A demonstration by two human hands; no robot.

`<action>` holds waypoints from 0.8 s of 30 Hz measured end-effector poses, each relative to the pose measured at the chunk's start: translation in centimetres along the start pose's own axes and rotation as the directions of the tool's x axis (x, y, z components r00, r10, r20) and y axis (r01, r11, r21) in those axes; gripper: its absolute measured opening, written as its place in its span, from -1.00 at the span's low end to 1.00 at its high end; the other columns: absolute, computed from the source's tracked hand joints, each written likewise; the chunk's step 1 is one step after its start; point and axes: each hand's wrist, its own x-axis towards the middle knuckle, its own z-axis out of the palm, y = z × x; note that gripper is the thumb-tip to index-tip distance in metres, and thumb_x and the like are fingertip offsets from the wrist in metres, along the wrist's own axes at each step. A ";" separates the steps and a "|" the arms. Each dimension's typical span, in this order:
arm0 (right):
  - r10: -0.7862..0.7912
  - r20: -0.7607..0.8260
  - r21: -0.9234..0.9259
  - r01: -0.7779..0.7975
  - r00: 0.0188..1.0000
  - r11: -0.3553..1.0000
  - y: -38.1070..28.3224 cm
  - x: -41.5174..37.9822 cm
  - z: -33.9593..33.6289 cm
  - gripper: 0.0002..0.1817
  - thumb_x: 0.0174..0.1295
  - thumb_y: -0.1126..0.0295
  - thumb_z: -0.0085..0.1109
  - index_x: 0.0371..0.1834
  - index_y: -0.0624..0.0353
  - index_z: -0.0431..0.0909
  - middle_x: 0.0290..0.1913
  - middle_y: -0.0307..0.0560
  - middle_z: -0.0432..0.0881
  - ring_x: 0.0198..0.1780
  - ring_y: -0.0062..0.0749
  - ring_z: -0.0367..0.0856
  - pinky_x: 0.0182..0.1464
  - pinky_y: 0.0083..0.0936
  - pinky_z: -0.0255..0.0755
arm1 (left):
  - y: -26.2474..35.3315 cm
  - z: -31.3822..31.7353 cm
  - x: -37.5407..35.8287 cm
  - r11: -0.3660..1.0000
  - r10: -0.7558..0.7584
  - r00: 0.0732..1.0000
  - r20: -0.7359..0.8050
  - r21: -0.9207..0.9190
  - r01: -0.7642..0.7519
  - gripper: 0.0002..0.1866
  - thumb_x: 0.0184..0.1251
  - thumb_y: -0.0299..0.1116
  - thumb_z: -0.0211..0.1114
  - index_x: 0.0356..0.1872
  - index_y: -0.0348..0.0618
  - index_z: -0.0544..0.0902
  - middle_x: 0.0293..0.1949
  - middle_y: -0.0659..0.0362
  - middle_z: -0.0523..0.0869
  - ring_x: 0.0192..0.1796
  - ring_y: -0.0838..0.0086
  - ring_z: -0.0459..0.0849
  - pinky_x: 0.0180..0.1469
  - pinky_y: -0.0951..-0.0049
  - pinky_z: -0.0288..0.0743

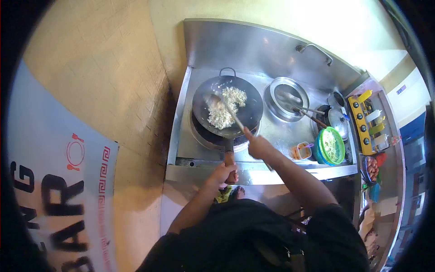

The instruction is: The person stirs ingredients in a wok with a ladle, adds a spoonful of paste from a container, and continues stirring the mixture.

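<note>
A dark wok (204,93) sits tilted over the burner on the steel stove (186,136), holding pale, crumbly food that looks like rice (221,117). My left hand (222,174) is wrapped round the wok's wooden handle (229,159) at the stove's front edge. Closed round the shaft of a long ladle (232,113), my right hand (259,147) is to the right of the wok handle. The ladle's head (213,99) rests among the food in the wok.
Right of the wok are a metal pot (290,84) with utensils, a green basket (340,146) of shredded food, a small orange-stained container (302,152) and a lidded pot (337,121). A faucet (317,49) projects behind. Bottles stand by the yellow rack (361,124).
</note>
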 end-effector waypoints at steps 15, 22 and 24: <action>-0.125 0.184 0.211 0.085 0.975 0.974 1.5 -15.0 -11.2 -0.33 0.19 0.45 -0.04 0.43 0.02 0.09 -0.47 0.19 0.57 -0.42 0.03 0.60 -0.35 -0.12 0.43 | 1.4 8.0 -4.3 0.997 0.075 0.997 0.014 -0.035 -0.075 -0.88 0.21 -0.44 0.21 -0.42 -0.22 0.45 -0.58 0.12 0.54 -0.53 0.36 0.59 -0.47 0.30 0.51; 0.042 -0.037 -0.206 -0.049 0.998 0.977 4.3 -7.9 -1.2 -0.27 0.13 0.50 -0.08 0.45 0.05 -0.01 -0.42 0.33 0.57 -0.36 0.13 0.60 -0.22 -0.04 0.45 | -1.0 3.9 -1.2 0.998 0.057 0.998 0.035 -0.016 -0.057 -0.84 0.19 -0.48 0.23 -0.30 -0.14 0.40 -0.53 0.20 0.51 -0.54 0.40 0.58 -0.52 0.31 0.51; 0.113 -0.097 -0.029 -0.116 0.989 0.993 3.8 -5.1 -0.7 -0.23 0.12 0.52 -0.07 0.47 -0.04 -0.04 -0.38 0.37 0.57 -0.33 0.18 0.60 -0.19 -0.04 0.46 | -0.6 3.1 -0.8 0.995 0.097 0.995 0.006 0.020 -0.097 -0.84 0.19 -0.48 0.22 -0.30 -0.13 0.40 -0.54 0.21 0.50 -0.54 0.41 0.57 -0.53 0.31 0.51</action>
